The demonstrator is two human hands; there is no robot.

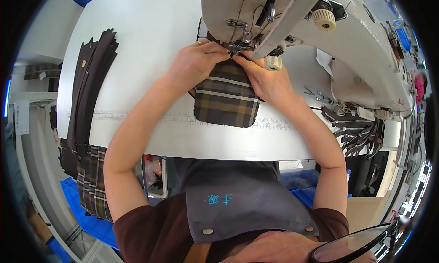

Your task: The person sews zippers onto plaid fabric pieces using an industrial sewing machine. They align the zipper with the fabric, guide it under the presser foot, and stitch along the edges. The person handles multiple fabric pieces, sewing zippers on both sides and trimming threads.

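Note:
A plaid fabric piece [228,96], brown and black with white and tan lines, lies under the head of a sewing machine [238,16]. Its near corners are rounded. My left hand [196,64] presses the cloth from the left, fingertips closed together beside the presser foot [238,47]. From the right, my right hand [270,80] bears on the same cloth, thumb and index finger reaching to the foot. The far part of the cloth goes beneath the machine head. What lies right under my fingertips is too small to make out.
Dark fabric strips [89,80] hang over the table's left side, above more plaid cloth [93,180]. A ruler scale [160,116] crosses the white table [137,43]. Thread snips [318,95] and a bundle of zipper strips [361,132] lie at the right. Blue bins [87,217] stand below.

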